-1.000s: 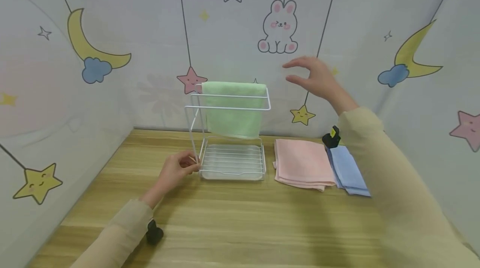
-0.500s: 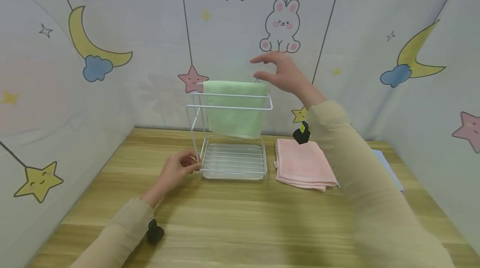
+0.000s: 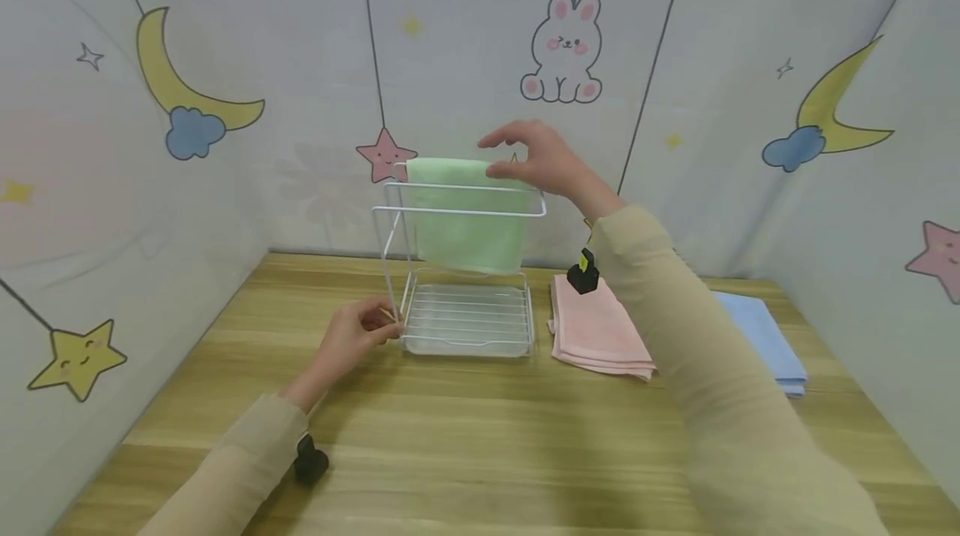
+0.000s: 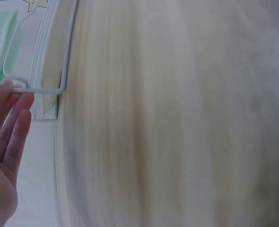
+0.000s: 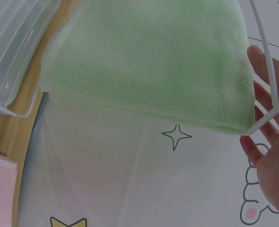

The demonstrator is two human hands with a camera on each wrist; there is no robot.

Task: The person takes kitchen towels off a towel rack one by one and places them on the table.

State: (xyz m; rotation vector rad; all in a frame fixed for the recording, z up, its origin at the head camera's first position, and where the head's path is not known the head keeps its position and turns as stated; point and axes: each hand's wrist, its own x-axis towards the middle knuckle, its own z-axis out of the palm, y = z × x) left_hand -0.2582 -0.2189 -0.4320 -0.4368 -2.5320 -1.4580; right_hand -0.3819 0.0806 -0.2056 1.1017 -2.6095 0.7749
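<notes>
A white wire rack (image 3: 459, 212) stands on the table, with a light green towel (image 3: 468, 240) hanging over its rear top bar. My left hand (image 3: 352, 340) pinches the rack's lower left wire between thumb and fingertips; the left wrist view shows this wire (image 4: 40, 90) close up. At the towel's upper right corner is my right hand (image 3: 543, 159), thumb and fingers parted in a C shape. In the right wrist view that hand (image 5: 276, 165) is beside the rack's bar end, with fingers behind the white bars and the plush green towel (image 5: 153, 66) next to them.
A folded pink towel (image 3: 592, 332) lies right of the rack, partly behind my right sleeve. Farther right is a folded blue towel (image 3: 761, 340). The rack's base holds a clear tray (image 3: 468, 319). A printed cloth backdrop (image 3: 300, 44) encloses the back and sides.
My right hand has moved left and slightly down, from right of the rack to the green towel's upper corner. The left hand has stayed on the rack.
</notes>
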